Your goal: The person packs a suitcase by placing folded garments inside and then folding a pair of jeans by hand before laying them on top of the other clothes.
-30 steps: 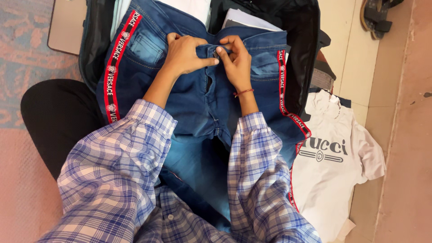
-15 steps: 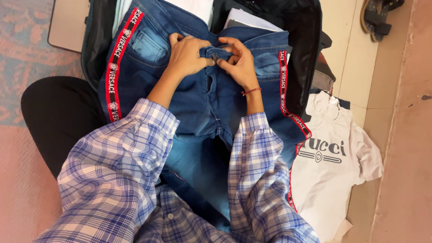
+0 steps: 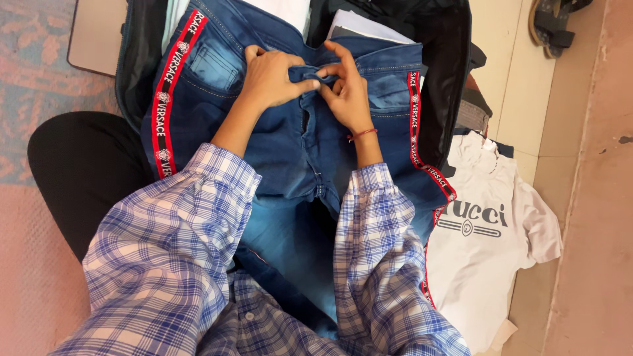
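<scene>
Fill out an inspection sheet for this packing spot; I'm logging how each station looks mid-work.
Surface: tiled floor, with a patterned rug on the left.
Job's things: blue jeans with red side stripes, spread over an open dark suitcase.
Clutter: white printed T-shirt on the floor at right; dark sandal at top right; folded white items in the suitcase.
Grippers: left hand and right hand both pinch the jeans' waistband at the button.
Cables: nothing seen.
Surroundings: the person's checked blue sleeves and a dark trouser knee.
</scene>
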